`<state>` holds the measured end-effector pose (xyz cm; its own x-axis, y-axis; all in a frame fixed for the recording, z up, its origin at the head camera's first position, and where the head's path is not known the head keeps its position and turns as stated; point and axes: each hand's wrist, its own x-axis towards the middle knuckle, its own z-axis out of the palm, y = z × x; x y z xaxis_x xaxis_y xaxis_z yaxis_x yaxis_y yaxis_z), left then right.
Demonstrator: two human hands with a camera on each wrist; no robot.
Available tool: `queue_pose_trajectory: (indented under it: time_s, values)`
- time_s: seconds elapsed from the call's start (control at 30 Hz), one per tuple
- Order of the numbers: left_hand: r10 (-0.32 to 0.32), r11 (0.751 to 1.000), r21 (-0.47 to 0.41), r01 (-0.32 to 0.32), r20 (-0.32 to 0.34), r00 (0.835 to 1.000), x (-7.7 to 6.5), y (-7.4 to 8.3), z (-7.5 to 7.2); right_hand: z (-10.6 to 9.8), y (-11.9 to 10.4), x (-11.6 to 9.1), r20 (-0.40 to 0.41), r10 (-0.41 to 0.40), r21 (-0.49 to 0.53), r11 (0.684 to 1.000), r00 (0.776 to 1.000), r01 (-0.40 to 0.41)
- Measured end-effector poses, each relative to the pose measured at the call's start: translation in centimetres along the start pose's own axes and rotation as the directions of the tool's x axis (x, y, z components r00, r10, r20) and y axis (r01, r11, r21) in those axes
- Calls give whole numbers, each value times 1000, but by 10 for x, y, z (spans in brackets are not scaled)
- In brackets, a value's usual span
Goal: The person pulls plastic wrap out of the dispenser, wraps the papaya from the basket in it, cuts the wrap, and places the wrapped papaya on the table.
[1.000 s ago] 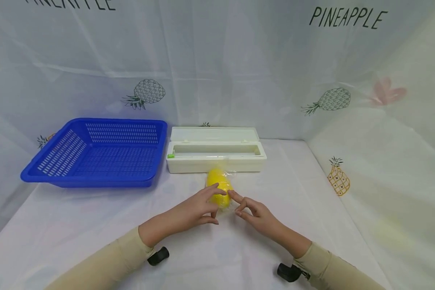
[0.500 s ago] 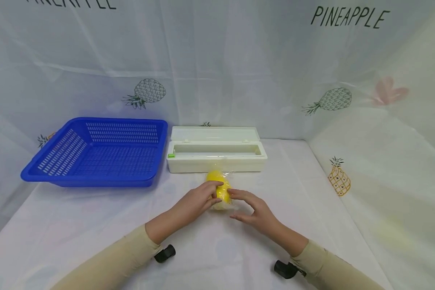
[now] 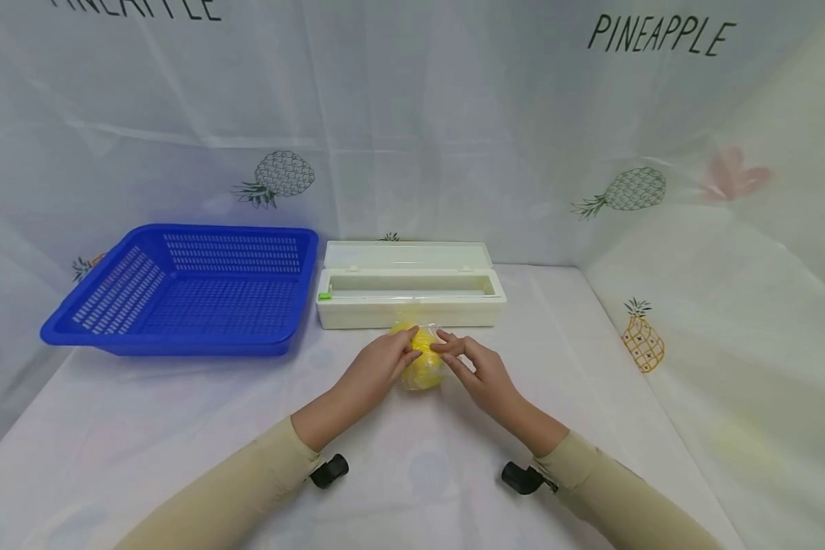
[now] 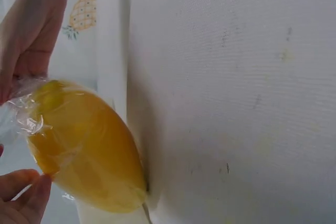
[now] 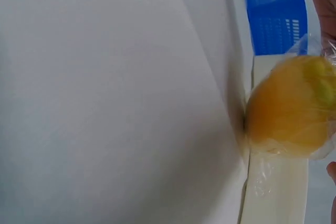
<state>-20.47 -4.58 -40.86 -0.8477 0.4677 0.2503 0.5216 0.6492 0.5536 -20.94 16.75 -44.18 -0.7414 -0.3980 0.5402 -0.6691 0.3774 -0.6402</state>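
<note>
On the left of the white-covered table point(image 3: 557, 344), toward the far edge, sits a blue perforated plastic basket point(image 3: 172, 338), its right side close to the white cling-film dispenser point(image 3: 357, 315). From the near left a beige sleeve point(image 3: 234, 481) reaches in, with a small black wrist camera point(image 3: 330, 471) under the cuff. The dispenser stands lengthwise at the far middle, its lid point(image 3: 406, 253) raised toward the far curtain point(image 3: 467, 92), with a green slider point(image 3: 325, 296) at its left end. Just nearer than the dispenser, the left hand point(image 3: 374, 374) pinches clear film point(image 4: 31, 121) between thumb and finger, the fingertips against the wrapped fruit's side. That yellow fruit point(image 4: 89, 145), rounded and covered in the film, is between the two hands, at the near side of the dispenser; whether it rests on the table or is lifted, I cannot tell. To its right, the right hand point(image 3: 491, 382) has its thumb and fingertips drawn close together at the film; I cannot tell whether they pinch it. The second beige sleeve point(image 3: 632, 489) comes from the near right, with another black wrist camera point(image 3: 521, 478) below. On the right curtain is a printed orange pineapple point(image 3: 642, 344).
</note>
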Motion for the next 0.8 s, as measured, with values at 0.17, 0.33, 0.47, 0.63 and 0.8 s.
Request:
queue_pose_trajectory:
  time_s: [0.17, 0.33, 0.47, 0.63, 0.8]
  values:
    - [-55, 998, -45, 54, -28, 998, 4, -1, 5, 4, -2, 6, -95, 29, 77, 997, 995, -22]
    - [-105, 994, -41, 103, -67, 992, 8, -5, 12, 2, -23, 10, -152, 42, 92, 995, 988, -28]
    - [-124, 992, -27, 122, -58, 991, 11, -8, 13, 2, -30, 12, -160, 55, 58, 997, 986, -46]
    - [-157, 985, -74, 155, -22, 987, 14, -11, 14, 6, -33, 14, -166, 73, 13, 997, 983, -72]
    - [-190, 974, -133, 185, -30, 981, 13, -13, 17, 12, -32, 14, -188, 152, 94, 986, 970, -136]
